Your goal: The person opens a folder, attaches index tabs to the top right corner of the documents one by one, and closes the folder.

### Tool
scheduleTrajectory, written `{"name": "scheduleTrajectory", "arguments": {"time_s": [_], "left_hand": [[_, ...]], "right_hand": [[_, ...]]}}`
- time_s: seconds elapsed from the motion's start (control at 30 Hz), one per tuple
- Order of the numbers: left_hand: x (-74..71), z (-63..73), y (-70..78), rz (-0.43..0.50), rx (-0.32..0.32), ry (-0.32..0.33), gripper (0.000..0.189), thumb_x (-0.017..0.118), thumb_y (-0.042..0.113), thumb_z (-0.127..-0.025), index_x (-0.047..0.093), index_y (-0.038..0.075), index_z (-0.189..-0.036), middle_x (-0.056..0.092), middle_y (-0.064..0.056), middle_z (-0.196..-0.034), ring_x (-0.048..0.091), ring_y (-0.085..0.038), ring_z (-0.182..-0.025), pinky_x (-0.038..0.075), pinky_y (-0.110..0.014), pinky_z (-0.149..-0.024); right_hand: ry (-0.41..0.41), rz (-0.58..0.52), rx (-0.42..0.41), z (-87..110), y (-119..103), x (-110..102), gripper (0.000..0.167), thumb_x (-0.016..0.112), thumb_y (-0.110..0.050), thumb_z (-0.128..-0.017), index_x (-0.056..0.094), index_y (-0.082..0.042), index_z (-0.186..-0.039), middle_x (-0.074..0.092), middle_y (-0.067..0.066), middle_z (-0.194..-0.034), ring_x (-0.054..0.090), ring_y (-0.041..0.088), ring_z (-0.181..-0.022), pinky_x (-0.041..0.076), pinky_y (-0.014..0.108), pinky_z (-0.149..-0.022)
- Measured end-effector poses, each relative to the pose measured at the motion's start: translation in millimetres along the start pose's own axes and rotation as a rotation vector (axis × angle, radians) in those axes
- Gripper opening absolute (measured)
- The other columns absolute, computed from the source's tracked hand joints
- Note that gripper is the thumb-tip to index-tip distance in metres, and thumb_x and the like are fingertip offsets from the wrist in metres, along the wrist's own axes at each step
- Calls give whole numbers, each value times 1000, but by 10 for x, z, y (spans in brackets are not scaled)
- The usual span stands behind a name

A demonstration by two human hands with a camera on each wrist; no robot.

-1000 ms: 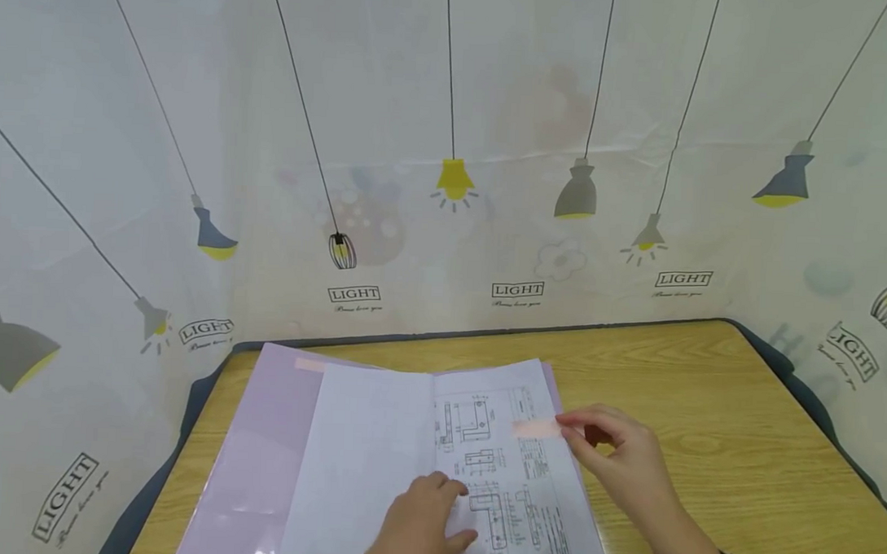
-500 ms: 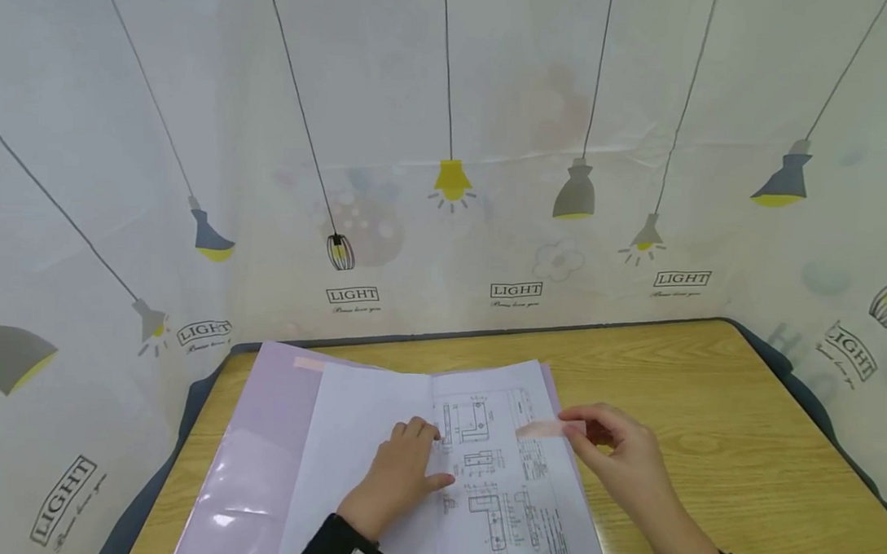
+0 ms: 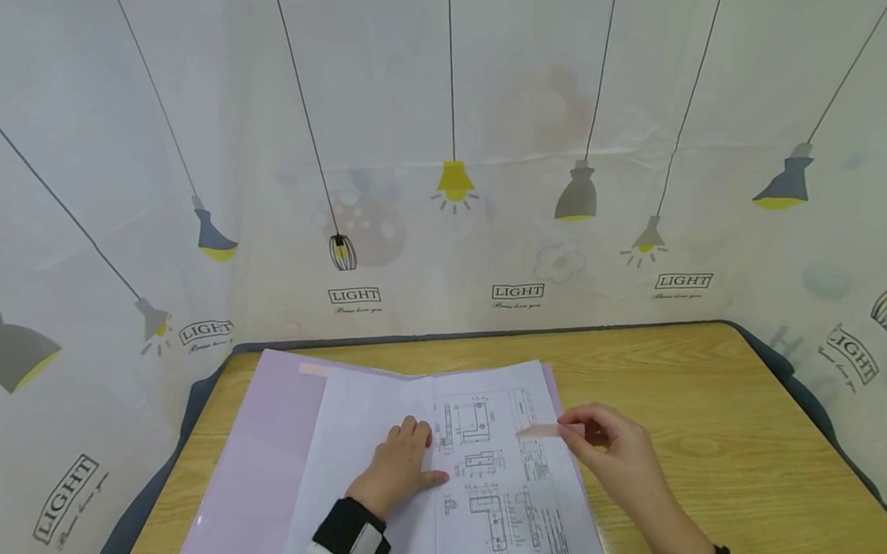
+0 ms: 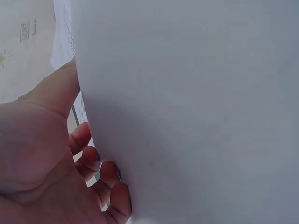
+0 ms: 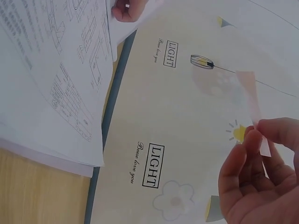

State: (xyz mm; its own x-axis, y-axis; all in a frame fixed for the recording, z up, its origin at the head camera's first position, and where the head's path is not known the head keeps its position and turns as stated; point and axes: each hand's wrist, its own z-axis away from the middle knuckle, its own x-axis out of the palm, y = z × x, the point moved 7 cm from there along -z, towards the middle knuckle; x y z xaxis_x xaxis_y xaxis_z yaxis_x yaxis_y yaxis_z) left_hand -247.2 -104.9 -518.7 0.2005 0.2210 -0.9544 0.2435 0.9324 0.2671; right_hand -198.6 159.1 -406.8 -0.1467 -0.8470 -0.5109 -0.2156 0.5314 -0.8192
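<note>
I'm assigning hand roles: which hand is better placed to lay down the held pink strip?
Probably the right hand: it pinches the pink strip near the printed page, while the left hand rests on the blank page.

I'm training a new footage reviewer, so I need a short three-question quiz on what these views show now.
1. Multiple choice: what does the right hand pinch?
a) a pen
b) a pale pink strip
c) a paper clip

2. True or false: the lilac folder lies open on the table.

3. Fill in the blank: in the head view, the line drawings show to the ____ of the left hand.

Key: 1. b; 2. true; 3. right
</note>
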Motion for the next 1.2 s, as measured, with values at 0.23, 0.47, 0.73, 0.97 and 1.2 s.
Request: {"name": "scheduleTrajectory", "arguments": {"time_s": [0.23,0.47,0.73,0.97,1.2], "left_hand": [[22,-23,-4,-4,-15,-16,57,77,50,-69,47,12,-98,39,-4,-94,37,-19,-81,38,-33,-63],[19,-30,-12,14,-29,-17,58,79,49,-68,47,11,-98,39,-5,-94,37,-20,-82,37,-34,-62],[53,-59,-26,23,-54,-36,58,80,48,-67,48,12,-97,40,-5,-95,38,-21,-83,39,-35,-63],[74,-83,-40,28,-71,-50,58,80,48,-67,48,12,-99,41,-6,-96,39,-21,-85,40,-37,-65],[62,-68,-46,36,-63,-50,56,80,47,-67,47,12,-96,38,-4,-93,37,-20,-81,37,-34,-63]], "right_hand": [[-67,-36,97,-161,154,84,9,65,-16,-90,64,-9,-96,63,5,-90,54,11,-78,48,20,-65],[-114,-31,113,-505,352,184,19,56,-18,-95,61,-8,-111,62,10,-95,57,18,-80,49,25,-67],[-179,-57,213,-1006,668,397,23,54,-18,-95,60,-5,-113,62,14,-99,60,23,-83,51,39,-78],[-218,-91,311,-1256,838,566,25,61,-22,-92,58,-3,-107,60,13,-94,59,25,-84,50,40,-78],[-248,-78,367,-1392,1041,691,20,57,-12,-92,60,1,-108,62,13,-93,60,25,-81,49,38,-73]]}}
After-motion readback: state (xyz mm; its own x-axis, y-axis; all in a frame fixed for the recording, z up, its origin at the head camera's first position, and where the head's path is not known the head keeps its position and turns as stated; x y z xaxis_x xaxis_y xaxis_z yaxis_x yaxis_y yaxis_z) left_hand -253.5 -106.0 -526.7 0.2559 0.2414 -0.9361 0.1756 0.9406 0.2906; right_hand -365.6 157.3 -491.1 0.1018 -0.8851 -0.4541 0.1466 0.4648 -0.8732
